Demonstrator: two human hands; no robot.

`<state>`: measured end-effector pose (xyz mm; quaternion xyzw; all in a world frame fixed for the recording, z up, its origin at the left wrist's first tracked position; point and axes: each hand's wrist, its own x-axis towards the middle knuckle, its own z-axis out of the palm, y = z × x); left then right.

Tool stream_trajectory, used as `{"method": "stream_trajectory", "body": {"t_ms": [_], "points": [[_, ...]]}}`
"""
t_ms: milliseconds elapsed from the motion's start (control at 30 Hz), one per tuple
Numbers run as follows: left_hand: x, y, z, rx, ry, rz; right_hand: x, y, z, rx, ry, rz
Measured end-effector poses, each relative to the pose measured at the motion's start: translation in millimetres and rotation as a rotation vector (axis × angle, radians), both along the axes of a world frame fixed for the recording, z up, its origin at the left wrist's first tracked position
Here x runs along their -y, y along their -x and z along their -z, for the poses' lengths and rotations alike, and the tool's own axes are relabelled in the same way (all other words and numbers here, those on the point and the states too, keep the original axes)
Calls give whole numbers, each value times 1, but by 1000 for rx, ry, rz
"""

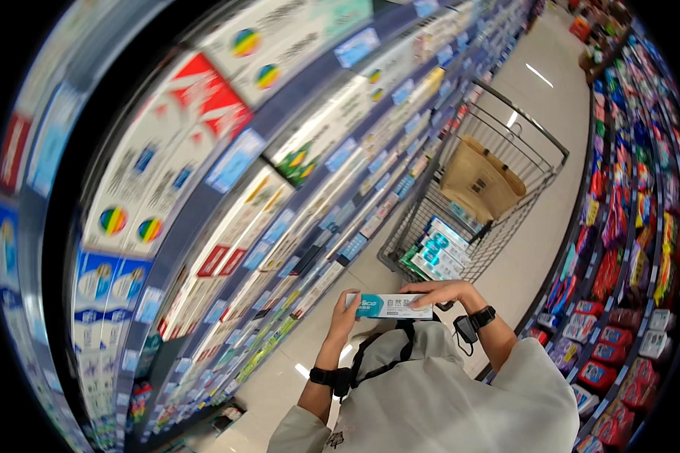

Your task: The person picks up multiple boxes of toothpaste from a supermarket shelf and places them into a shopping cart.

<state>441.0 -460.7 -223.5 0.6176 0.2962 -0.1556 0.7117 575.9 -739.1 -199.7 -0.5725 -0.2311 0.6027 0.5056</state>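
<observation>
A slim white and teal box is held level in front of the body, above the gap between the torso and the cart. Its left end is grasped by the fingers of the left hand, with part of the teal face covered there. Its right end is grasped by the fingers of the right hand, which are laid over the top edge and onto the front face. The box's back and underside are hidden, and the right thumb cannot be made out. A small dark shape is seen just below the right hand, too little shown to be identified.

In the wire cart, a tan bag is carried, with white and teal packages beside it; their count is blurred by glare and overlap. The cart's near end is partly obscured.

The cartons on the left shelving are smeared by motion blur and cut off at the fisheye rim. On the right, the red packets are likewise softened, and the lower rows are cropped by the frame. The lower arms are partly covered by grey sleeves.
</observation>
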Motion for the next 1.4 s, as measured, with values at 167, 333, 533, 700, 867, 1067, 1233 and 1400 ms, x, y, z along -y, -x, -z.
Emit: {"method": "stream_trajectory", "body": {"t_ms": [167,333,533,700,867,1067,1233,1400], "points": [[57,-44,8,341,-337,221,37,-14,56,165,-53,-163],[100,-77,23,323,-290,343,52,-26,105,120,-120,-77],[71,-32,127,-138,-382,197,79,-64,178,68,-50,-68],[58,-43,88,-337,-152,216,137,-125,269,518,557,171],[51,-24,89,-414,-205,123,164,-172,272,811,912,752],[53,0,95,-448,-254,118,157,-167,296,952,956,868],[58,-2,97,-395,-307,202,133,-135,326,663,919,570],[66,-3,98,-321,-313,174,129,-132,330,656,917,583]]}}
